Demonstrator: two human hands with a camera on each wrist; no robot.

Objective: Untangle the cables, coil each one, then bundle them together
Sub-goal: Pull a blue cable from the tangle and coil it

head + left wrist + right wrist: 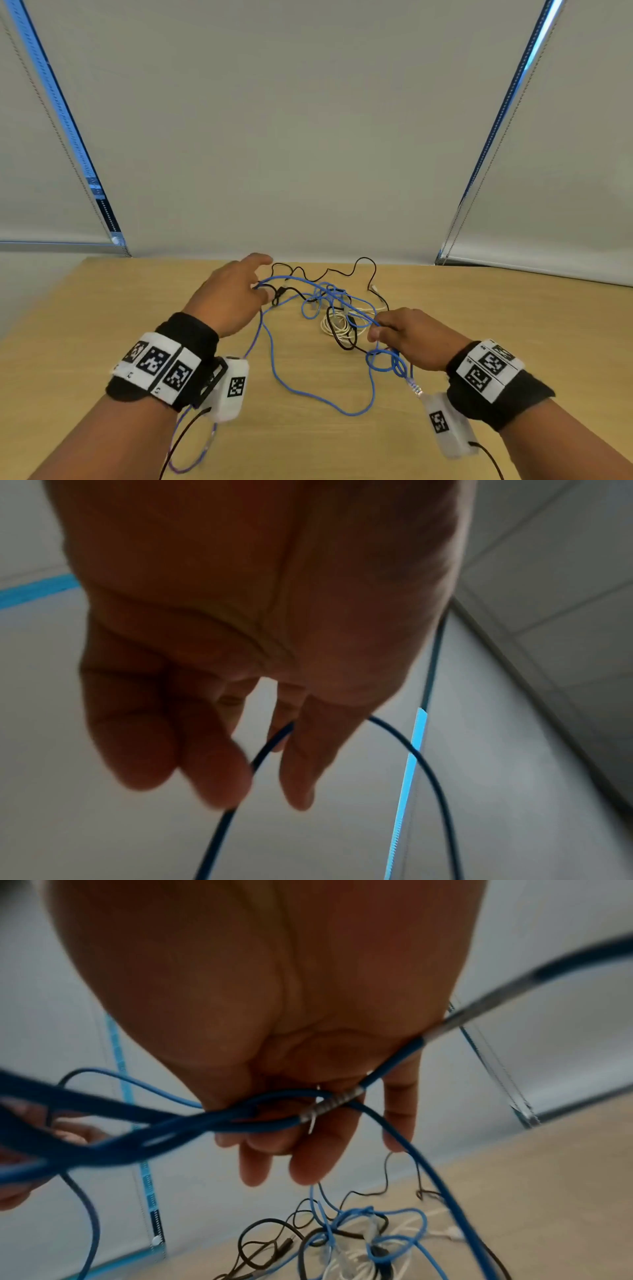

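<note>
A blue cable runs in a long slack loop over the wooden table between my hands. My left hand pinches one strand of it above the far left of the tangle; in the left wrist view the blue cable passes between the thumb and fingers of my left hand. My right hand grips several small loops of the same cable, whose clear plug dangles below. In the right wrist view my right hand clamps the bunched blue loops. A thin black cable and a white cable lie knotted with it.
The tangle sits at the middle of the table near its far edge. Grey roller blinds hang right behind that edge. Bare tabletop lies to the left and right of the cables.
</note>
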